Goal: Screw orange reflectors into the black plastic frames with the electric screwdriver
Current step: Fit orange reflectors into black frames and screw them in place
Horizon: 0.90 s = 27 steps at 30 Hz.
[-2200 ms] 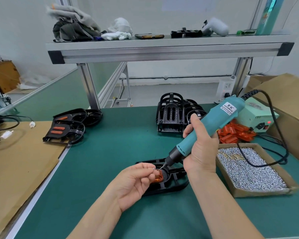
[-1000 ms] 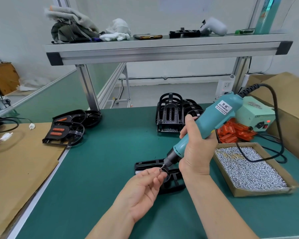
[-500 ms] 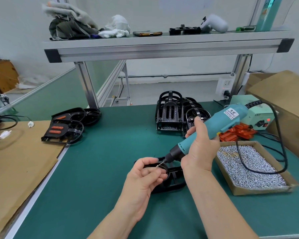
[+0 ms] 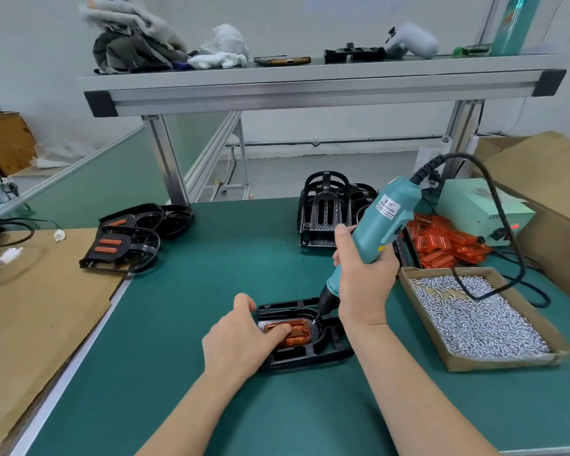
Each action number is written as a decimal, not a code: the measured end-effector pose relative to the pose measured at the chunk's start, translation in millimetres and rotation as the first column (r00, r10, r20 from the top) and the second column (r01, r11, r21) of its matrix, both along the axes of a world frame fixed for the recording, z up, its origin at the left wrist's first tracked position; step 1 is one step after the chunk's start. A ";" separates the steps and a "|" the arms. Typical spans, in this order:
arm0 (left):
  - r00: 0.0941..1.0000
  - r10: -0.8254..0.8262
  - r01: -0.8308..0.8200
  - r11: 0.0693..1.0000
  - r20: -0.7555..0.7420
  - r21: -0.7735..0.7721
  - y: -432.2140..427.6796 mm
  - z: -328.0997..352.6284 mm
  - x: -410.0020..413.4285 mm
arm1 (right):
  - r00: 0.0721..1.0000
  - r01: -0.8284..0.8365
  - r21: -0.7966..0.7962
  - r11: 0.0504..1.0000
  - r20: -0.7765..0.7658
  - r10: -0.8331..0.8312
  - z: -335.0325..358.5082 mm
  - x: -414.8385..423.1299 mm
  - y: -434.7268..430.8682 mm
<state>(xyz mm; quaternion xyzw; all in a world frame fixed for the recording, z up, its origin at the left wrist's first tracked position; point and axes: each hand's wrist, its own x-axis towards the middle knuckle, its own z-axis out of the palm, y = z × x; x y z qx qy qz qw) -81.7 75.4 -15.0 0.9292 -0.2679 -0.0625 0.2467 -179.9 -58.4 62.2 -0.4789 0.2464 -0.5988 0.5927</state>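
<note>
A black plastic frame (image 4: 323,352) lies flat on the green mat in front of me. An orange reflector (image 4: 298,334) sits in its recess. My left hand (image 4: 241,337) rests on the frame's left side, with a finger pressing on the reflector. My right hand (image 4: 362,281) grips the teal electric screwdriver (image 4: 380,225), tilted with its top to the right. Its bit tip, with a small screw, touches the frame at the reflector's upper right corner.
A cardboard tray of silver screws (image 4: 474,311) lies to the right, the screwdriver's black cord looping over it. Loose orange reflectors (image 4: 448,241) and a green power box (image 4: 481,212) are behind it. Empty frames (image 4: 326,209) stand at the back; finished frames (image 4: 125,241) lie left.
My left hand let go of the screw at the bit and dropped flat onto the frame and reflector. The screwdriver swung more upright and its tip came down onto the frame.
</note>
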 end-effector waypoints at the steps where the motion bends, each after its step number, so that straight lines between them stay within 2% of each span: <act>1: 1.000 -0.009 0.008 0.999 0.018 0.032 -1.9 0.4 -0.1 | 1.000 -0.004 -0.007 1.000 -0.015 0.003 -0.6 1.3 1.3; 5: 1.000 -0.019 0.019 0.997 -0.002 0.081 -5.2 1.2 2.4 | 0.999 -0.019 -0.017 1.000 -0.048 0.019 -2.8 6.0 5.5; 16: 1.000 -0.021 0.020 0.996 0.012 0.089 -6.2 -1.3 7.0 | 0.997 -0.027 -0.027 0.999 -0.074 0.025 -10.6 10.8 6.4; 27: 1.000 -0.021 0.019 0.996 0.023 0.090 -7.0 -1.9 6.6 | 0.985 -0.089 -0.175 0.981 -0.164 0.060 -12.9 15.0 14.5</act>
